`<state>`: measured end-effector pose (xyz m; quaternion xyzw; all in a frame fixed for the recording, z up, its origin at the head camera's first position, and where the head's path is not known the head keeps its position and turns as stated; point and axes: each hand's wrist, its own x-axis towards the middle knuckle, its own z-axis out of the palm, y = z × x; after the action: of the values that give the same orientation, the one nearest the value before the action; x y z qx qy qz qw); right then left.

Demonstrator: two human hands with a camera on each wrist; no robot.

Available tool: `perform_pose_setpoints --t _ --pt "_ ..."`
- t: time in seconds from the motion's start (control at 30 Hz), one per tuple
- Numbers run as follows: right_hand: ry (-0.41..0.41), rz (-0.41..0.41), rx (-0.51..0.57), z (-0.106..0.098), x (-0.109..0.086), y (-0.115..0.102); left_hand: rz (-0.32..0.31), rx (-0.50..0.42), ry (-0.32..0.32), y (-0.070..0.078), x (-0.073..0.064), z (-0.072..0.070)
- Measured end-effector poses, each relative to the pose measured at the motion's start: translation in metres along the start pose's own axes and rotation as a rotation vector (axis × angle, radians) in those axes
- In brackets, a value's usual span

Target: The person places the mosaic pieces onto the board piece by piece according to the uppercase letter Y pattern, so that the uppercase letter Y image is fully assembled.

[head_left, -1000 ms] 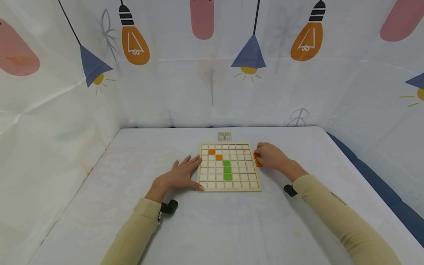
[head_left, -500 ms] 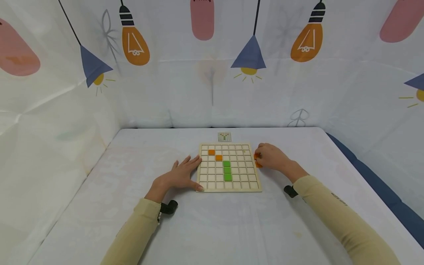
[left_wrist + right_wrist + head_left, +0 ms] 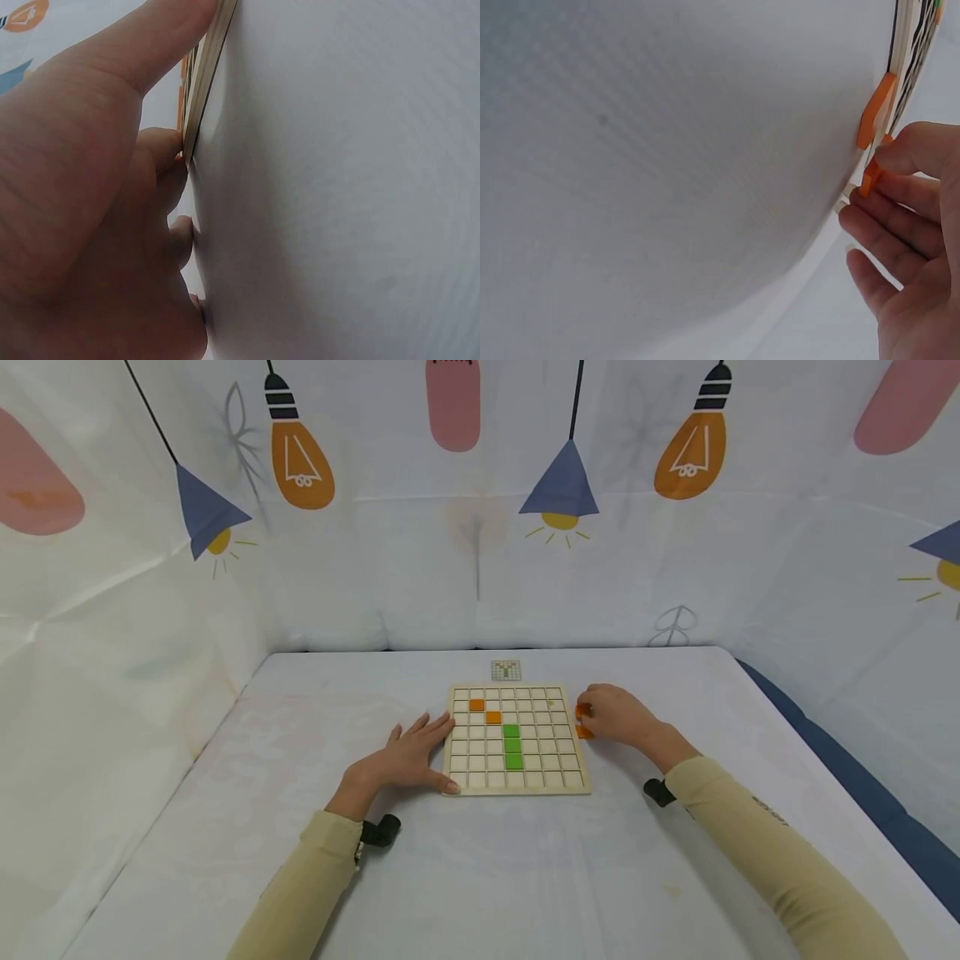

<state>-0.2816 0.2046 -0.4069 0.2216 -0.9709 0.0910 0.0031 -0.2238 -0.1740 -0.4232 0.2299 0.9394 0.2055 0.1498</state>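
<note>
A wooden grid board (image 3: 551, 760) lies flat on the table, with two orange tiles (image 3: 477, 704) in a diagonal and a column of green tiles (image 3: 512, 746) in its cells. My left hand (image 3: 405, 758) rests at the board's left edge, fingers spread and thumb on the near left corner. Just beyond the right edge, my right hand (image 3: 617, 717) pinches an orange square tile (image 3: 871, 177) between thumb and forefinger. Another orange tile (image 3: 875, 112) lies beside it, close to the board. In the left wrist view the thumb and fingertips touch the board's side (image 3: 201, 97).
A small card (image 3: 506, 670) printed with a coloured grid pattern lies behind the board. White cloth covers the table (image 3: 480, 877). A white curtain (image 3: 420, 568) with printed lamps and bulbs hangs behind, and a dark blue surface (image 3: 847, 760) shows past the table's right edge.
Both hands stay practically where they were, the right one at the orange tiles. The whole head view has shifted very slightly.
</note>
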Motion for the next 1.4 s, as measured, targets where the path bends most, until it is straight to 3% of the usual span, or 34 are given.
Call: perform_pose_setpoints --t 0.57,1.4 --pt "0.028 -0.044 -0.013 -0.002 0.007 -0.010 -0.005 -0.001 0.003 -0.002 0.001 0.001" --pt "0.024 -0.105 -0.009 0.002 0.023 -0.042 0.014 -0.004 0.004 -0.001 0.000 -0.001"
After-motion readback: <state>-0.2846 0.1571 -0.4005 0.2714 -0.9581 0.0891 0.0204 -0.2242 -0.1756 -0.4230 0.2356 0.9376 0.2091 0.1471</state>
